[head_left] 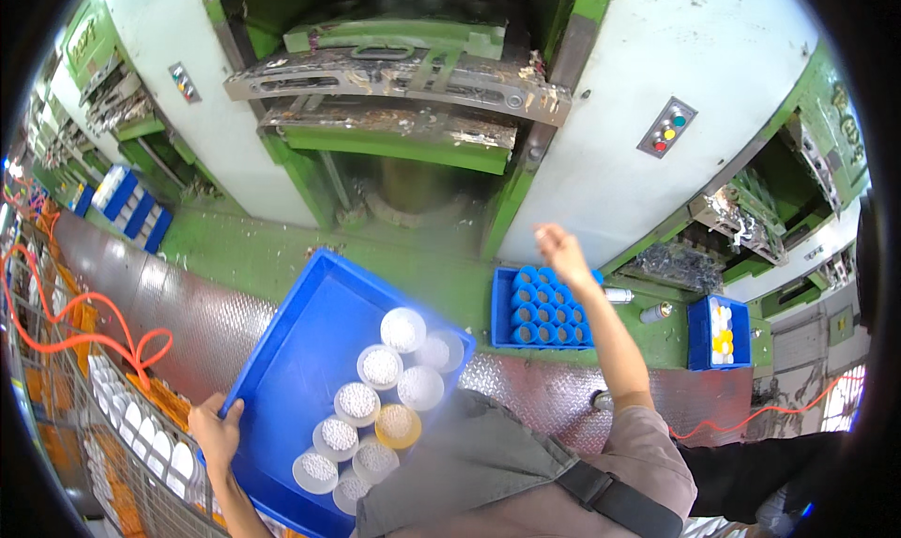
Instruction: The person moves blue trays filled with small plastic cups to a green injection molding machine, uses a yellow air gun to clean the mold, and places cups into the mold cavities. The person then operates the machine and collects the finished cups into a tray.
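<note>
My left hand (216, 429) is closed on the left rim of a big blue tray (272, 378), which is held tilted against my front. Along the tray's right side stand several translucent cups (380, 366) filled with small white pellets. One yellowish cup (398, 426) among them holds paler beige pellets. The far left part of the tray floor is bare. My right arm reaches forward, and my right hand (561, 253) is in the air in front of the pale machine panel, above a blue crate. Its fingers are blurred, so I cannot make out whether they hold anything.
A blue crate (505, 313) of round blue containers (544, 299) sits on the green ledge, beside spray cans (656, 313). Ahead stands a green press (404, 73); a button panel (667, 128) is at right. A wire rack (122, 463) and orange hose (89, 336) are at left.
</note>
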`<action>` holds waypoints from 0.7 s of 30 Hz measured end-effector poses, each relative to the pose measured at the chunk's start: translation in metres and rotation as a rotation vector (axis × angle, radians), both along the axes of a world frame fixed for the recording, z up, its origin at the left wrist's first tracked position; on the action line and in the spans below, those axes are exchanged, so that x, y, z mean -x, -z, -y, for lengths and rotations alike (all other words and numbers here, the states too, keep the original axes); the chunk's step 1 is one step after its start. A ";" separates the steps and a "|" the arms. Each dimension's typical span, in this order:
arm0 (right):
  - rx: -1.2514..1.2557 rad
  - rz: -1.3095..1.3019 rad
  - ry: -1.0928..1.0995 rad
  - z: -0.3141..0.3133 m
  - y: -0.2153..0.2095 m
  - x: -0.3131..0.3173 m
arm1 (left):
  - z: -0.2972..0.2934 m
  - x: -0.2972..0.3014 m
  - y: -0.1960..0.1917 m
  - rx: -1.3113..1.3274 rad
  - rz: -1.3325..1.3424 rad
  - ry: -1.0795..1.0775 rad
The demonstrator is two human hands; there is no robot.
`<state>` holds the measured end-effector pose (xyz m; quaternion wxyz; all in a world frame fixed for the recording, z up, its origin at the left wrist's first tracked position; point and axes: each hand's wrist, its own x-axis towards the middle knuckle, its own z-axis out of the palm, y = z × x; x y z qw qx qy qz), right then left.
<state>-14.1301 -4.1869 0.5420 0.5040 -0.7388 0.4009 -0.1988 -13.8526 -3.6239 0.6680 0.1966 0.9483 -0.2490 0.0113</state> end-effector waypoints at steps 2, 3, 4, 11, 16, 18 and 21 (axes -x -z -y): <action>-0.121 -0.012 -0.262 -0.064 -0.005 -0.012 | -0.005 0.001 0.001 0.027 0.024 0.036; -0.136 -0.008 -0.370 -0.091 -0.009 -0.017 | -0.007 0.000 0.001 0.012 0.031 0.019; -0.064 0.011 -0.470 -0.115 -0.014 -0.022 | -0.009 -0.002 0.002 0.043 0.046 0.043; -0.043 0.044 -0.557 -0.214 -0.039 -0.056 | -0.035 -0.027 0.005 0.045 0.034 0.088; -0.022 0.030 -0.543 -0.259 -0.033 -0.082 | -0.072 -0.042 0.004 0.042 0.001 0.063; -0.016 -0.007 -0.549 -0.275 -0.030 -0.091 | -0.087 -0.048 0.004 0.028 -0.017 0.057; 0.000 -0.044 -0.534 -0.299 -0.026 -0.097 | -0.104 -0.060 0.007 0.027 -0.087 0.046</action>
